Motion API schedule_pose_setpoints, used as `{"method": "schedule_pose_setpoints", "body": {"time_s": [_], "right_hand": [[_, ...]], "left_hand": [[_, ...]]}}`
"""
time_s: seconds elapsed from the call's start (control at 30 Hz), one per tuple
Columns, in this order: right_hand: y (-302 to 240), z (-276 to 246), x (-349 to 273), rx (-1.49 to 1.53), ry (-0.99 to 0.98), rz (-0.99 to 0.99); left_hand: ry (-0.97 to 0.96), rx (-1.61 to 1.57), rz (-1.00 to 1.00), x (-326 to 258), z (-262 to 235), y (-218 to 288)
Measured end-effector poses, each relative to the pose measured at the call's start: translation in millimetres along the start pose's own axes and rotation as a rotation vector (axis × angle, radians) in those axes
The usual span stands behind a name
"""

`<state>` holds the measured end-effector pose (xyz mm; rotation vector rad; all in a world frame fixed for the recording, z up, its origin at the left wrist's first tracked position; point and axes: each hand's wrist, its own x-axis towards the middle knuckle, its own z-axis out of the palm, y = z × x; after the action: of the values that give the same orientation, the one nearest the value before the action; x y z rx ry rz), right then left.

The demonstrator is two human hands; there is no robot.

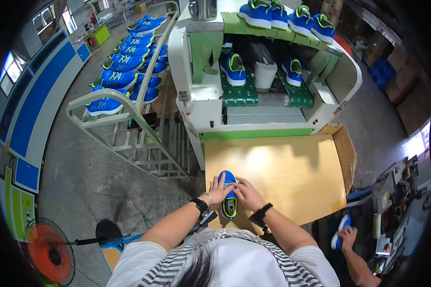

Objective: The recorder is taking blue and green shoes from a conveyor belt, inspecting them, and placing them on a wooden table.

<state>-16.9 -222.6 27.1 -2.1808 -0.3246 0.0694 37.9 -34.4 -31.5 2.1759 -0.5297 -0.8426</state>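
A blue sneaker (pixel 230 209) with lime-green trim lies on the tan tabletop near its left front corner, toe pointing away from me. Over the shoe's left side and upper lies my left hand (pixel 219 192), gripping it. My right hand (pixel 249 195) has its fingers at the lace area from the right, meeting the left fingertips there. What the right fingertips pinch is partly hidden. The shoe's opening and insole show below my hands.
Ahead stands a white machine (pixel 254 128) with two sneakers on its green belts (pixel 239 95) and several on top. A metal rack (pixel 143 143) of blue sneakers stands left. An orange fan (pixel 50 251) is lower left. At lower right, another person's hand (pixel 348 235) holds a shoe.
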Motion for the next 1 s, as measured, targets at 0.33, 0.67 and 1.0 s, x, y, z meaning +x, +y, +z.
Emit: {"method": "schedule_pose_setpoints", "body": {"time_s": [0.33, 0.67, 1.0], "right_hand": [[-43, -11, -54, 0.021, -0.056, 0.173], [-59, -43, 70, -0.352, 0.281, -0.206], [68, -15, 6, -0.306, 0.517, 0.277]], "left_hand": [[0.043, -0.007, -0.052, 13, -7, -20], [0.058, 0.162, -0.047, 13, 14, -34], [0.023, -0.081, -0.219, -5, -6, 16]]}}
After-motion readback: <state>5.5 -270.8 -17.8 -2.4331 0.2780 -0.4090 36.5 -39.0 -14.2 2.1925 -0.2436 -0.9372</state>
